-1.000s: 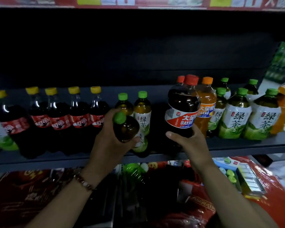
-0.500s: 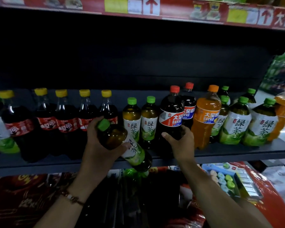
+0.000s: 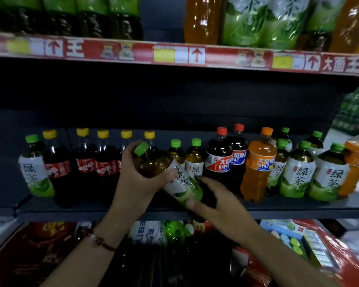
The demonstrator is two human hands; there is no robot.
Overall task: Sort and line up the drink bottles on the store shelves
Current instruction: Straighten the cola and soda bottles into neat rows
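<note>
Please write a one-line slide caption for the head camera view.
Left hand holds a tilted green tea bottle before the shelf; right hand reaches for its base.

Shelf: dark middle shelf (image 3: 298, 210) before me.
On it: cola bottles (image 3: 85, 162), green tea bottles (image 3: 298, 170), orange soda (image 3: 259, 168) stood upright.

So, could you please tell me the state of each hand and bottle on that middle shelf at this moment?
Left hand: grips the tea bottle near its neck.
Tea bottle: capped, tilted, off the shelf.
Right hand: fingers spread, at the bottle's lower end; grip unclear.
Cola bottles: upright, capped, in a row.
Orange bottle: upright, capped.
Shelf: stocked.
</note>
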